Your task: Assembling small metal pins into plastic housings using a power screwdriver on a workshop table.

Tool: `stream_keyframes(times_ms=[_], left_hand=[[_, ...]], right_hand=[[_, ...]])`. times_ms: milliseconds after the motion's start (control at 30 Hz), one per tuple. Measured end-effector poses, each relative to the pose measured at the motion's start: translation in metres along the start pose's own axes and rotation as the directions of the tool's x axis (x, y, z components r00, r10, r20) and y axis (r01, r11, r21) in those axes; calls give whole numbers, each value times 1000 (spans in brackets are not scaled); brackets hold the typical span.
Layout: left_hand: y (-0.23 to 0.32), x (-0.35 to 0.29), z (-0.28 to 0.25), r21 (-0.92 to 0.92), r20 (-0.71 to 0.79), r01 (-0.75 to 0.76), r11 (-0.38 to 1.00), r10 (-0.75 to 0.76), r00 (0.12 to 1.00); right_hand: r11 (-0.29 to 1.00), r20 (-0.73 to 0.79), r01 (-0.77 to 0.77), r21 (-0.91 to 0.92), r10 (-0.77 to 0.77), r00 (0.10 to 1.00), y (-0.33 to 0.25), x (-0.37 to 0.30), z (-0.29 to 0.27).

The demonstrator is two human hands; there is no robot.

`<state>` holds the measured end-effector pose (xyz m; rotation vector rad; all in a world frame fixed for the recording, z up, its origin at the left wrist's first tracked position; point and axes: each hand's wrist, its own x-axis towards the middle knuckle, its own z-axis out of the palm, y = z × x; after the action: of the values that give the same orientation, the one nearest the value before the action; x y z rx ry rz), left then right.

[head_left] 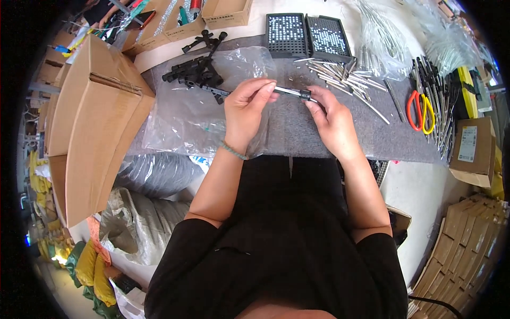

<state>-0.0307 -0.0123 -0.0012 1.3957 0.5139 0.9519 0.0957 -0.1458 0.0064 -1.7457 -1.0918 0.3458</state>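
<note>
Between my two hands, above the grey cloth-covered table (297, 135), a thin silver metal rod with a black collar (289, 92) is held level. My left hand (247, 109) pinches its left end between thumb and fingers. The fingers of my right hand (333, 119) are closed round the right end, just past the black collar. Left of my hands, several black jointed metal-looking parts (196, 72) lie in a heap on a clear plastic bag (180, 125). Loose silver rods (350, 80) are strewn beyond my right hand.
Two black trays (287, 34) of small silver pieces stand at the back. Scissors with red and yellow handles (421, 109) lie right, beside dark rods (441, 101). An open cardboard box (95, 122) stands left. Bagged wires (377, 40) lie at the back right.
</note>
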Motion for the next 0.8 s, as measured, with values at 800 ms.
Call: stream_keyframes(times_ms=[800], left_hand=[[24,13,26,619,470,-595,513,366,804]], right_hand=[[842,-245,-524,125,538,806,45,-23,-109]])
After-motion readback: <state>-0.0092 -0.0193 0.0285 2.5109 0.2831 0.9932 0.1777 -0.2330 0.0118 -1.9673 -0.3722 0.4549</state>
